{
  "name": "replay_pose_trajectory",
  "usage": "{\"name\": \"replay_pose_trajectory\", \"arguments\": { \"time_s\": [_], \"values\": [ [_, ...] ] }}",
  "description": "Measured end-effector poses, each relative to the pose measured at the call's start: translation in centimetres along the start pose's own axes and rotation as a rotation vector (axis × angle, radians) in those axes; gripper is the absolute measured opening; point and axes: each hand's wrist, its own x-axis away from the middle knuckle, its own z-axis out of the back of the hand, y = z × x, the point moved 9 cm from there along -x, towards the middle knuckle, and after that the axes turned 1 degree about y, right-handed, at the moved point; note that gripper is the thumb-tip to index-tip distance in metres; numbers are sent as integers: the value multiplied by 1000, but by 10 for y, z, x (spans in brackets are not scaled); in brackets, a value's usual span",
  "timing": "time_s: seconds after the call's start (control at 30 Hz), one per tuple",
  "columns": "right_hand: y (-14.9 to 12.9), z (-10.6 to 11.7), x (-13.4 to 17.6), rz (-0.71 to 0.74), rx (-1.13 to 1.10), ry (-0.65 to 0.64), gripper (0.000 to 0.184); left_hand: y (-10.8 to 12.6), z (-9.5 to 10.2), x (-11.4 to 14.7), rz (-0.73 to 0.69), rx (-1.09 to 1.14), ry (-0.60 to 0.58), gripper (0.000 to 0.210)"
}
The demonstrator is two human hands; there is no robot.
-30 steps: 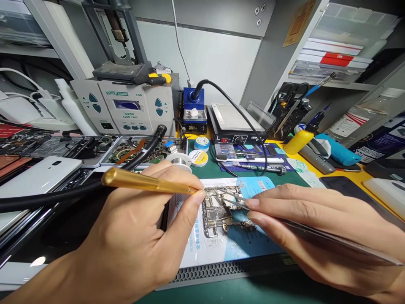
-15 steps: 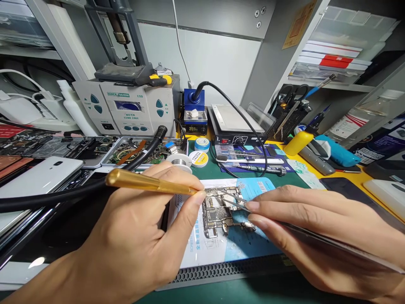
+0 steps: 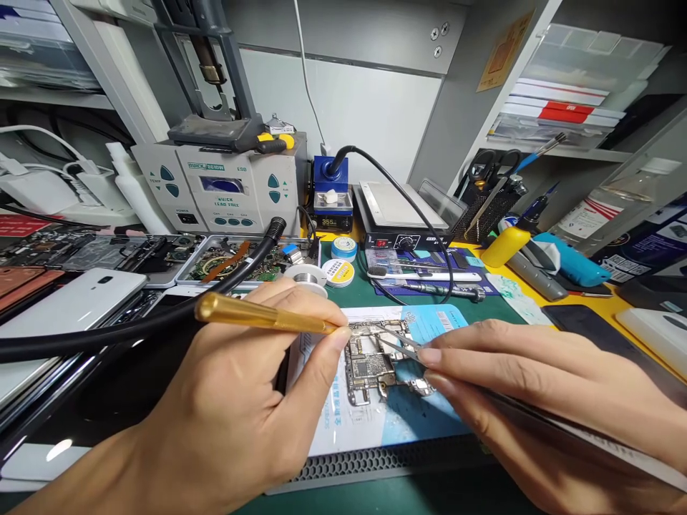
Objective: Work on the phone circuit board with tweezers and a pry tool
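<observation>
My left hand (image 3: 241, 386) grips a slim gold-coloured pen-shaped tool (image 3: 262, 315) between thumb and fingers. Its working tip, at the upper left of a bare phone circuit board (image 3: 370, 366), is too small to make out. My right hand (image 3: 537, 379) is closed on a pair of metal tweezers (image 3: 400, 340). The tweezers' two points are spread a little apart over the top part of the board. Under the board lies a white and blue printed card (image 3: 354, 435), with a dark honeycomb-patterned strip (image 3: 386, 461) along its near edge.
A hot air station (image 3: 215, 186) stands at the back left, its black hose (image 3: 134, 329) crossing behind my left hand. Phones (image 3: 101, 304) lie at the left. Behind the card are a solder spool (image 3: 305, 277), a toothbrush (image 3: 424, 276) and a hot plate (image 3: 400, 207).
The whole view has shifted slightly. The gold tool's back end has moved a little to the right. Both hands keep their grips, and the tweezers remain over the board.
</observation>
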Motion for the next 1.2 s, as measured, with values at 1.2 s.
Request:
{"name": "replay_pose_trajectory", "arguments": {
  "time_s": [1.2],
  "values": [
    [3, -3, 16, 1, -46, 138, 28, 7, 7, -6, -119, 0, -75, 17]
  ]
}}
